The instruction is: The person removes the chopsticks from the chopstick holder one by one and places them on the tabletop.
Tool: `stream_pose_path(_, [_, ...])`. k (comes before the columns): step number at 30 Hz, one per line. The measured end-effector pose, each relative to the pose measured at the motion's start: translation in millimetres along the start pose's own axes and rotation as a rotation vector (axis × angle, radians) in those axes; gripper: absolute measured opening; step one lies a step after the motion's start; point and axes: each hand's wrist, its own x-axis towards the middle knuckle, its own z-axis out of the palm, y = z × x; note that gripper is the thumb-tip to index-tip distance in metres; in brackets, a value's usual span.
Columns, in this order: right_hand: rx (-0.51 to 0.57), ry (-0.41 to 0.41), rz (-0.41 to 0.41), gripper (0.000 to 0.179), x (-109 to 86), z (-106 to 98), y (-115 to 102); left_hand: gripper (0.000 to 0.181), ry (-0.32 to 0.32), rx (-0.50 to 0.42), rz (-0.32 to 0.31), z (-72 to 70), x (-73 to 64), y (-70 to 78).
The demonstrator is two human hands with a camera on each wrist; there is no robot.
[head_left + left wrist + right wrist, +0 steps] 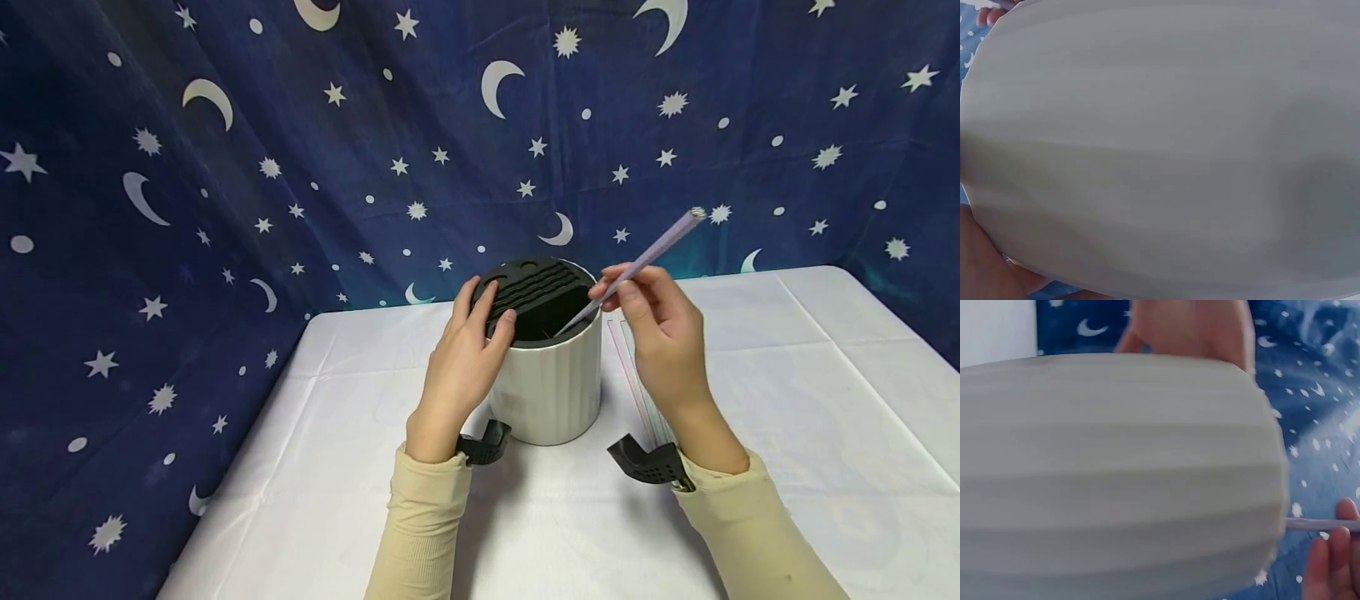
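Observation:
A white ribbed round holder (551, 392) with a black slotted lid (528, 287) stands upright on the table. My left hand (465, 367) rests at its left side, fingers spread over the lid and thumb near the front rim. Between thumb and fingers, my right hand (663, 342) pinches a slim purple chopstick (660, 244), silvery at its upper end. It slants down to the left, its thin tip at the lid's wide dark opening. The right wrist view shows the chopstick (1313, 524) beyond the holder's rim. White ribbed wall (1147, 125) fills most of the left wrist view.
Thin pink and pale green sticks (633, 375) lie on the table right of the holder, partly behind the right hand and wrist. A white cloth (315, 500) covers the table. Behind hangs a dark blue curtain (450, 108) with moons and stars.

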Motion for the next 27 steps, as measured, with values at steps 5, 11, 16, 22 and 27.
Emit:
stream_pose_path(5, [0.290, 0.218, -0.040, 0.019, 11.0, -21.0, 1.1, 0.056, 0.000, 0.001, -0.002, 1.1, 1.1, 0.7])
stream_pose_path(11, [0.576, 0.495, -0.055, 0.023, 22.3, -56.2, 6.3, 0.057, -0.006, 0.002, -0.009, 1.0, 1.4, 0.8])
stream_pose_path(16, [0.474, 0.558, 0.015, 0.024, 23.5, -82.6, 14.5, 0.056, -0.005, 0.005, -0.020, 0.9, 1.6, 0.9])
stream_pose_path(22, [-0.195, 0.361, 0.329, 0.027, 18.1, -105.8, 32.8, 0.057, -0.004, 0.003, -0.023, 0.9, 1.4, 1.0])
stream_pose_path(27, [-0.836, 0.000, 0.511, 0.039, 11.9, -117.2, 53.1, 0.057, -0.010, -0.004, -0.018, 0.8, 2.0, 1.3])
